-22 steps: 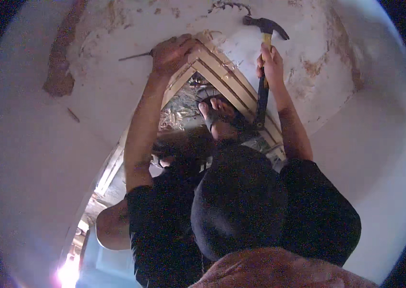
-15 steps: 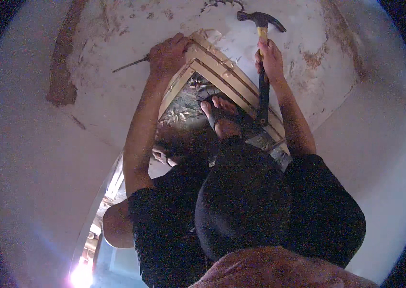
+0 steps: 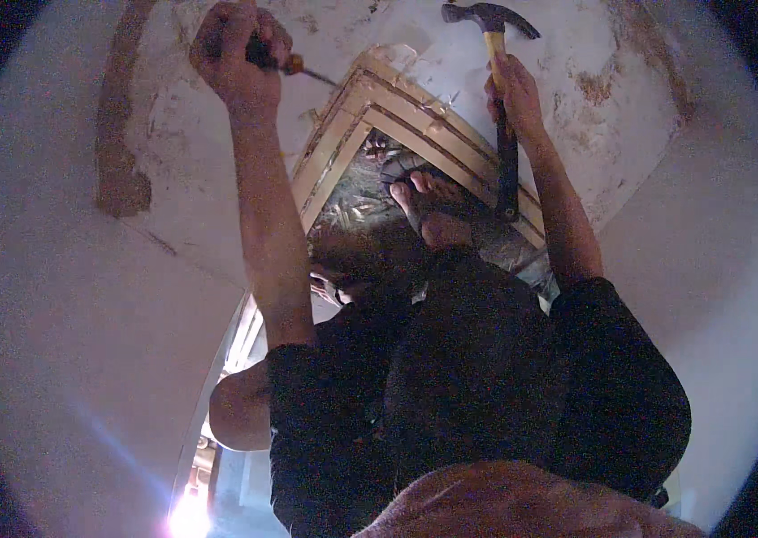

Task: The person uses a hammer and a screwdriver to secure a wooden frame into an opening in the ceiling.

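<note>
My left hand (image 3: 240, 49) is up at the far left, fingers closed round the dark handle of a screwdriver (image 3: 294, 64) with an orange collar. Its thin shaft points right, and the tip is at the outer edge of a pale wooden frame (image 3: 361, 93), close to its pointed corner. Whether the tip touches the wood I cannot tell. In my right hand (image 3: 519, 97) is a claw hammer (image 3: 494, 45), gripped round its yellow and black handle. The hammer's dark head is at the far end, and the handle's lower end is over the frame's right arm.
Pale wood shavings (image 3: 437, 109) lie along the grooved frame. A dirty white surface (image 3: 558, 54) with brown stains surrounds it. Inside the corner are debris and my sandalled foot (image 3: 428, 202). A bright light (image 3: 189, 518) glows at the lower left.
My left hand has left the frame's corner and moved up and left. The screwdriver's shaft, which pointed left, now points right toward the frame. The hammer has shifted slightly up and right.
</note>
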`<state>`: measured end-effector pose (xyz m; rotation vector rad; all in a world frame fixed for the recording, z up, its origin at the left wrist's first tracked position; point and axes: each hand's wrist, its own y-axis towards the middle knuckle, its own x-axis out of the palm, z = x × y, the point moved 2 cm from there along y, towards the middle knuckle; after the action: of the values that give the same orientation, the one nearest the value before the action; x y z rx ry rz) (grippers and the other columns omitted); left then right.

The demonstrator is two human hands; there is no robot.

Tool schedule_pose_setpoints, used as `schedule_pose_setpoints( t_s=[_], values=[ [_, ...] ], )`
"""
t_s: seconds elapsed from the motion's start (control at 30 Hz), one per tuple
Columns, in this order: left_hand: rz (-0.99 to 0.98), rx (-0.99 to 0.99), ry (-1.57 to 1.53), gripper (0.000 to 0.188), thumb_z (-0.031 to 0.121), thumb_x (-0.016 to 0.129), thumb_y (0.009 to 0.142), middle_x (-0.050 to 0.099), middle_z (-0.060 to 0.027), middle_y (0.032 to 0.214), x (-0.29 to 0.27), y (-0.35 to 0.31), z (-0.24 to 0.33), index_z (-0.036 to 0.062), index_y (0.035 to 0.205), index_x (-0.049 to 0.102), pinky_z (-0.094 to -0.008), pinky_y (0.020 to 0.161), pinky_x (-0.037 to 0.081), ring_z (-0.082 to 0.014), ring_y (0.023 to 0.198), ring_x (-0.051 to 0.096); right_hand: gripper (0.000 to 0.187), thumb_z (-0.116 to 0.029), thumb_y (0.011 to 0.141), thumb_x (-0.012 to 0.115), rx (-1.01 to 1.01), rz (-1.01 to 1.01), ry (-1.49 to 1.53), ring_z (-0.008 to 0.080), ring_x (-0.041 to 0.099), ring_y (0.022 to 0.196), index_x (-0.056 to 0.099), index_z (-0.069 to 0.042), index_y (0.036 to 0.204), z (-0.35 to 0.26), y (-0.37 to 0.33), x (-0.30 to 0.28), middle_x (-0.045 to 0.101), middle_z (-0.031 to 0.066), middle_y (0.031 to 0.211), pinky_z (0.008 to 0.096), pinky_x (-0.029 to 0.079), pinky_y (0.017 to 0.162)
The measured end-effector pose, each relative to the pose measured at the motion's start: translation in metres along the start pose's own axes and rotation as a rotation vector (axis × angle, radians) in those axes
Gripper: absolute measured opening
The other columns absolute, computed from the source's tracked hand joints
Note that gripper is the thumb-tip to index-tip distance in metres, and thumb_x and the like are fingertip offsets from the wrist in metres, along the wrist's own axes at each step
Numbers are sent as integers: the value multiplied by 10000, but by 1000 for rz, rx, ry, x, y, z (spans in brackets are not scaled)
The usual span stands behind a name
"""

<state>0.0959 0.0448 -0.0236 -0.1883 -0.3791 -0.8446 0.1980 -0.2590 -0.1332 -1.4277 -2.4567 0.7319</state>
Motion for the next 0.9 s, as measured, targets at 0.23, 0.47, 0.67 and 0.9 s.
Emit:
schedule_pose_setpoints(
  t_s=[0.23, 0.47, 0.67, 0.9],
  values=[
    [352, 188, -129, 289, 177, 568, 843, 497, -66, 519, -8, -12, -21, 59, 602, 461, -305, 332, 365, -172, 373, 439, 371, -435, 949, 422, 32, 30, -58, 73, 424, 395, 507, -74, 936, 0, 1, 2, 466, -6, 573, 222, 332, 347],
    [433, 241, -293, 278, 163, 568, 796, 469, -66, 485, -18, -27, -24, 64, 575, 432, -299, 324, 354, -169, 367, 424, 296, -371, 948, 453, 11, -14, 39, 97, 448, 400, 518, -84, 922, 0, 2, -1, 494, 8, 576, 245, 355, 360],
    [360, 275, -33, 268, 158, 567, 822, 423, -49, 473, 11, -42, -13, 63, 614, 427, -314, 312, 340, -153, 352, 410, 292, -366, 954, 441, 22, -5, 36, 92, 439, 395, 503, -82, 932, 4, 3, -1, 482, 4, 576, 241, 351, 357],
    [303, 640, 369, 121, -11, 551, 824, 462, -62, 578, 15, -61, -32, 65, 779, 469, -303, 343, 397, -145, 418, 429, 287, -339, 962, 431, -63, -23, -284, 83, 427, 411, 490, -59, 959, -28, -12, 1, 462, -9, 558, 233, 344, 370]
  ],
)
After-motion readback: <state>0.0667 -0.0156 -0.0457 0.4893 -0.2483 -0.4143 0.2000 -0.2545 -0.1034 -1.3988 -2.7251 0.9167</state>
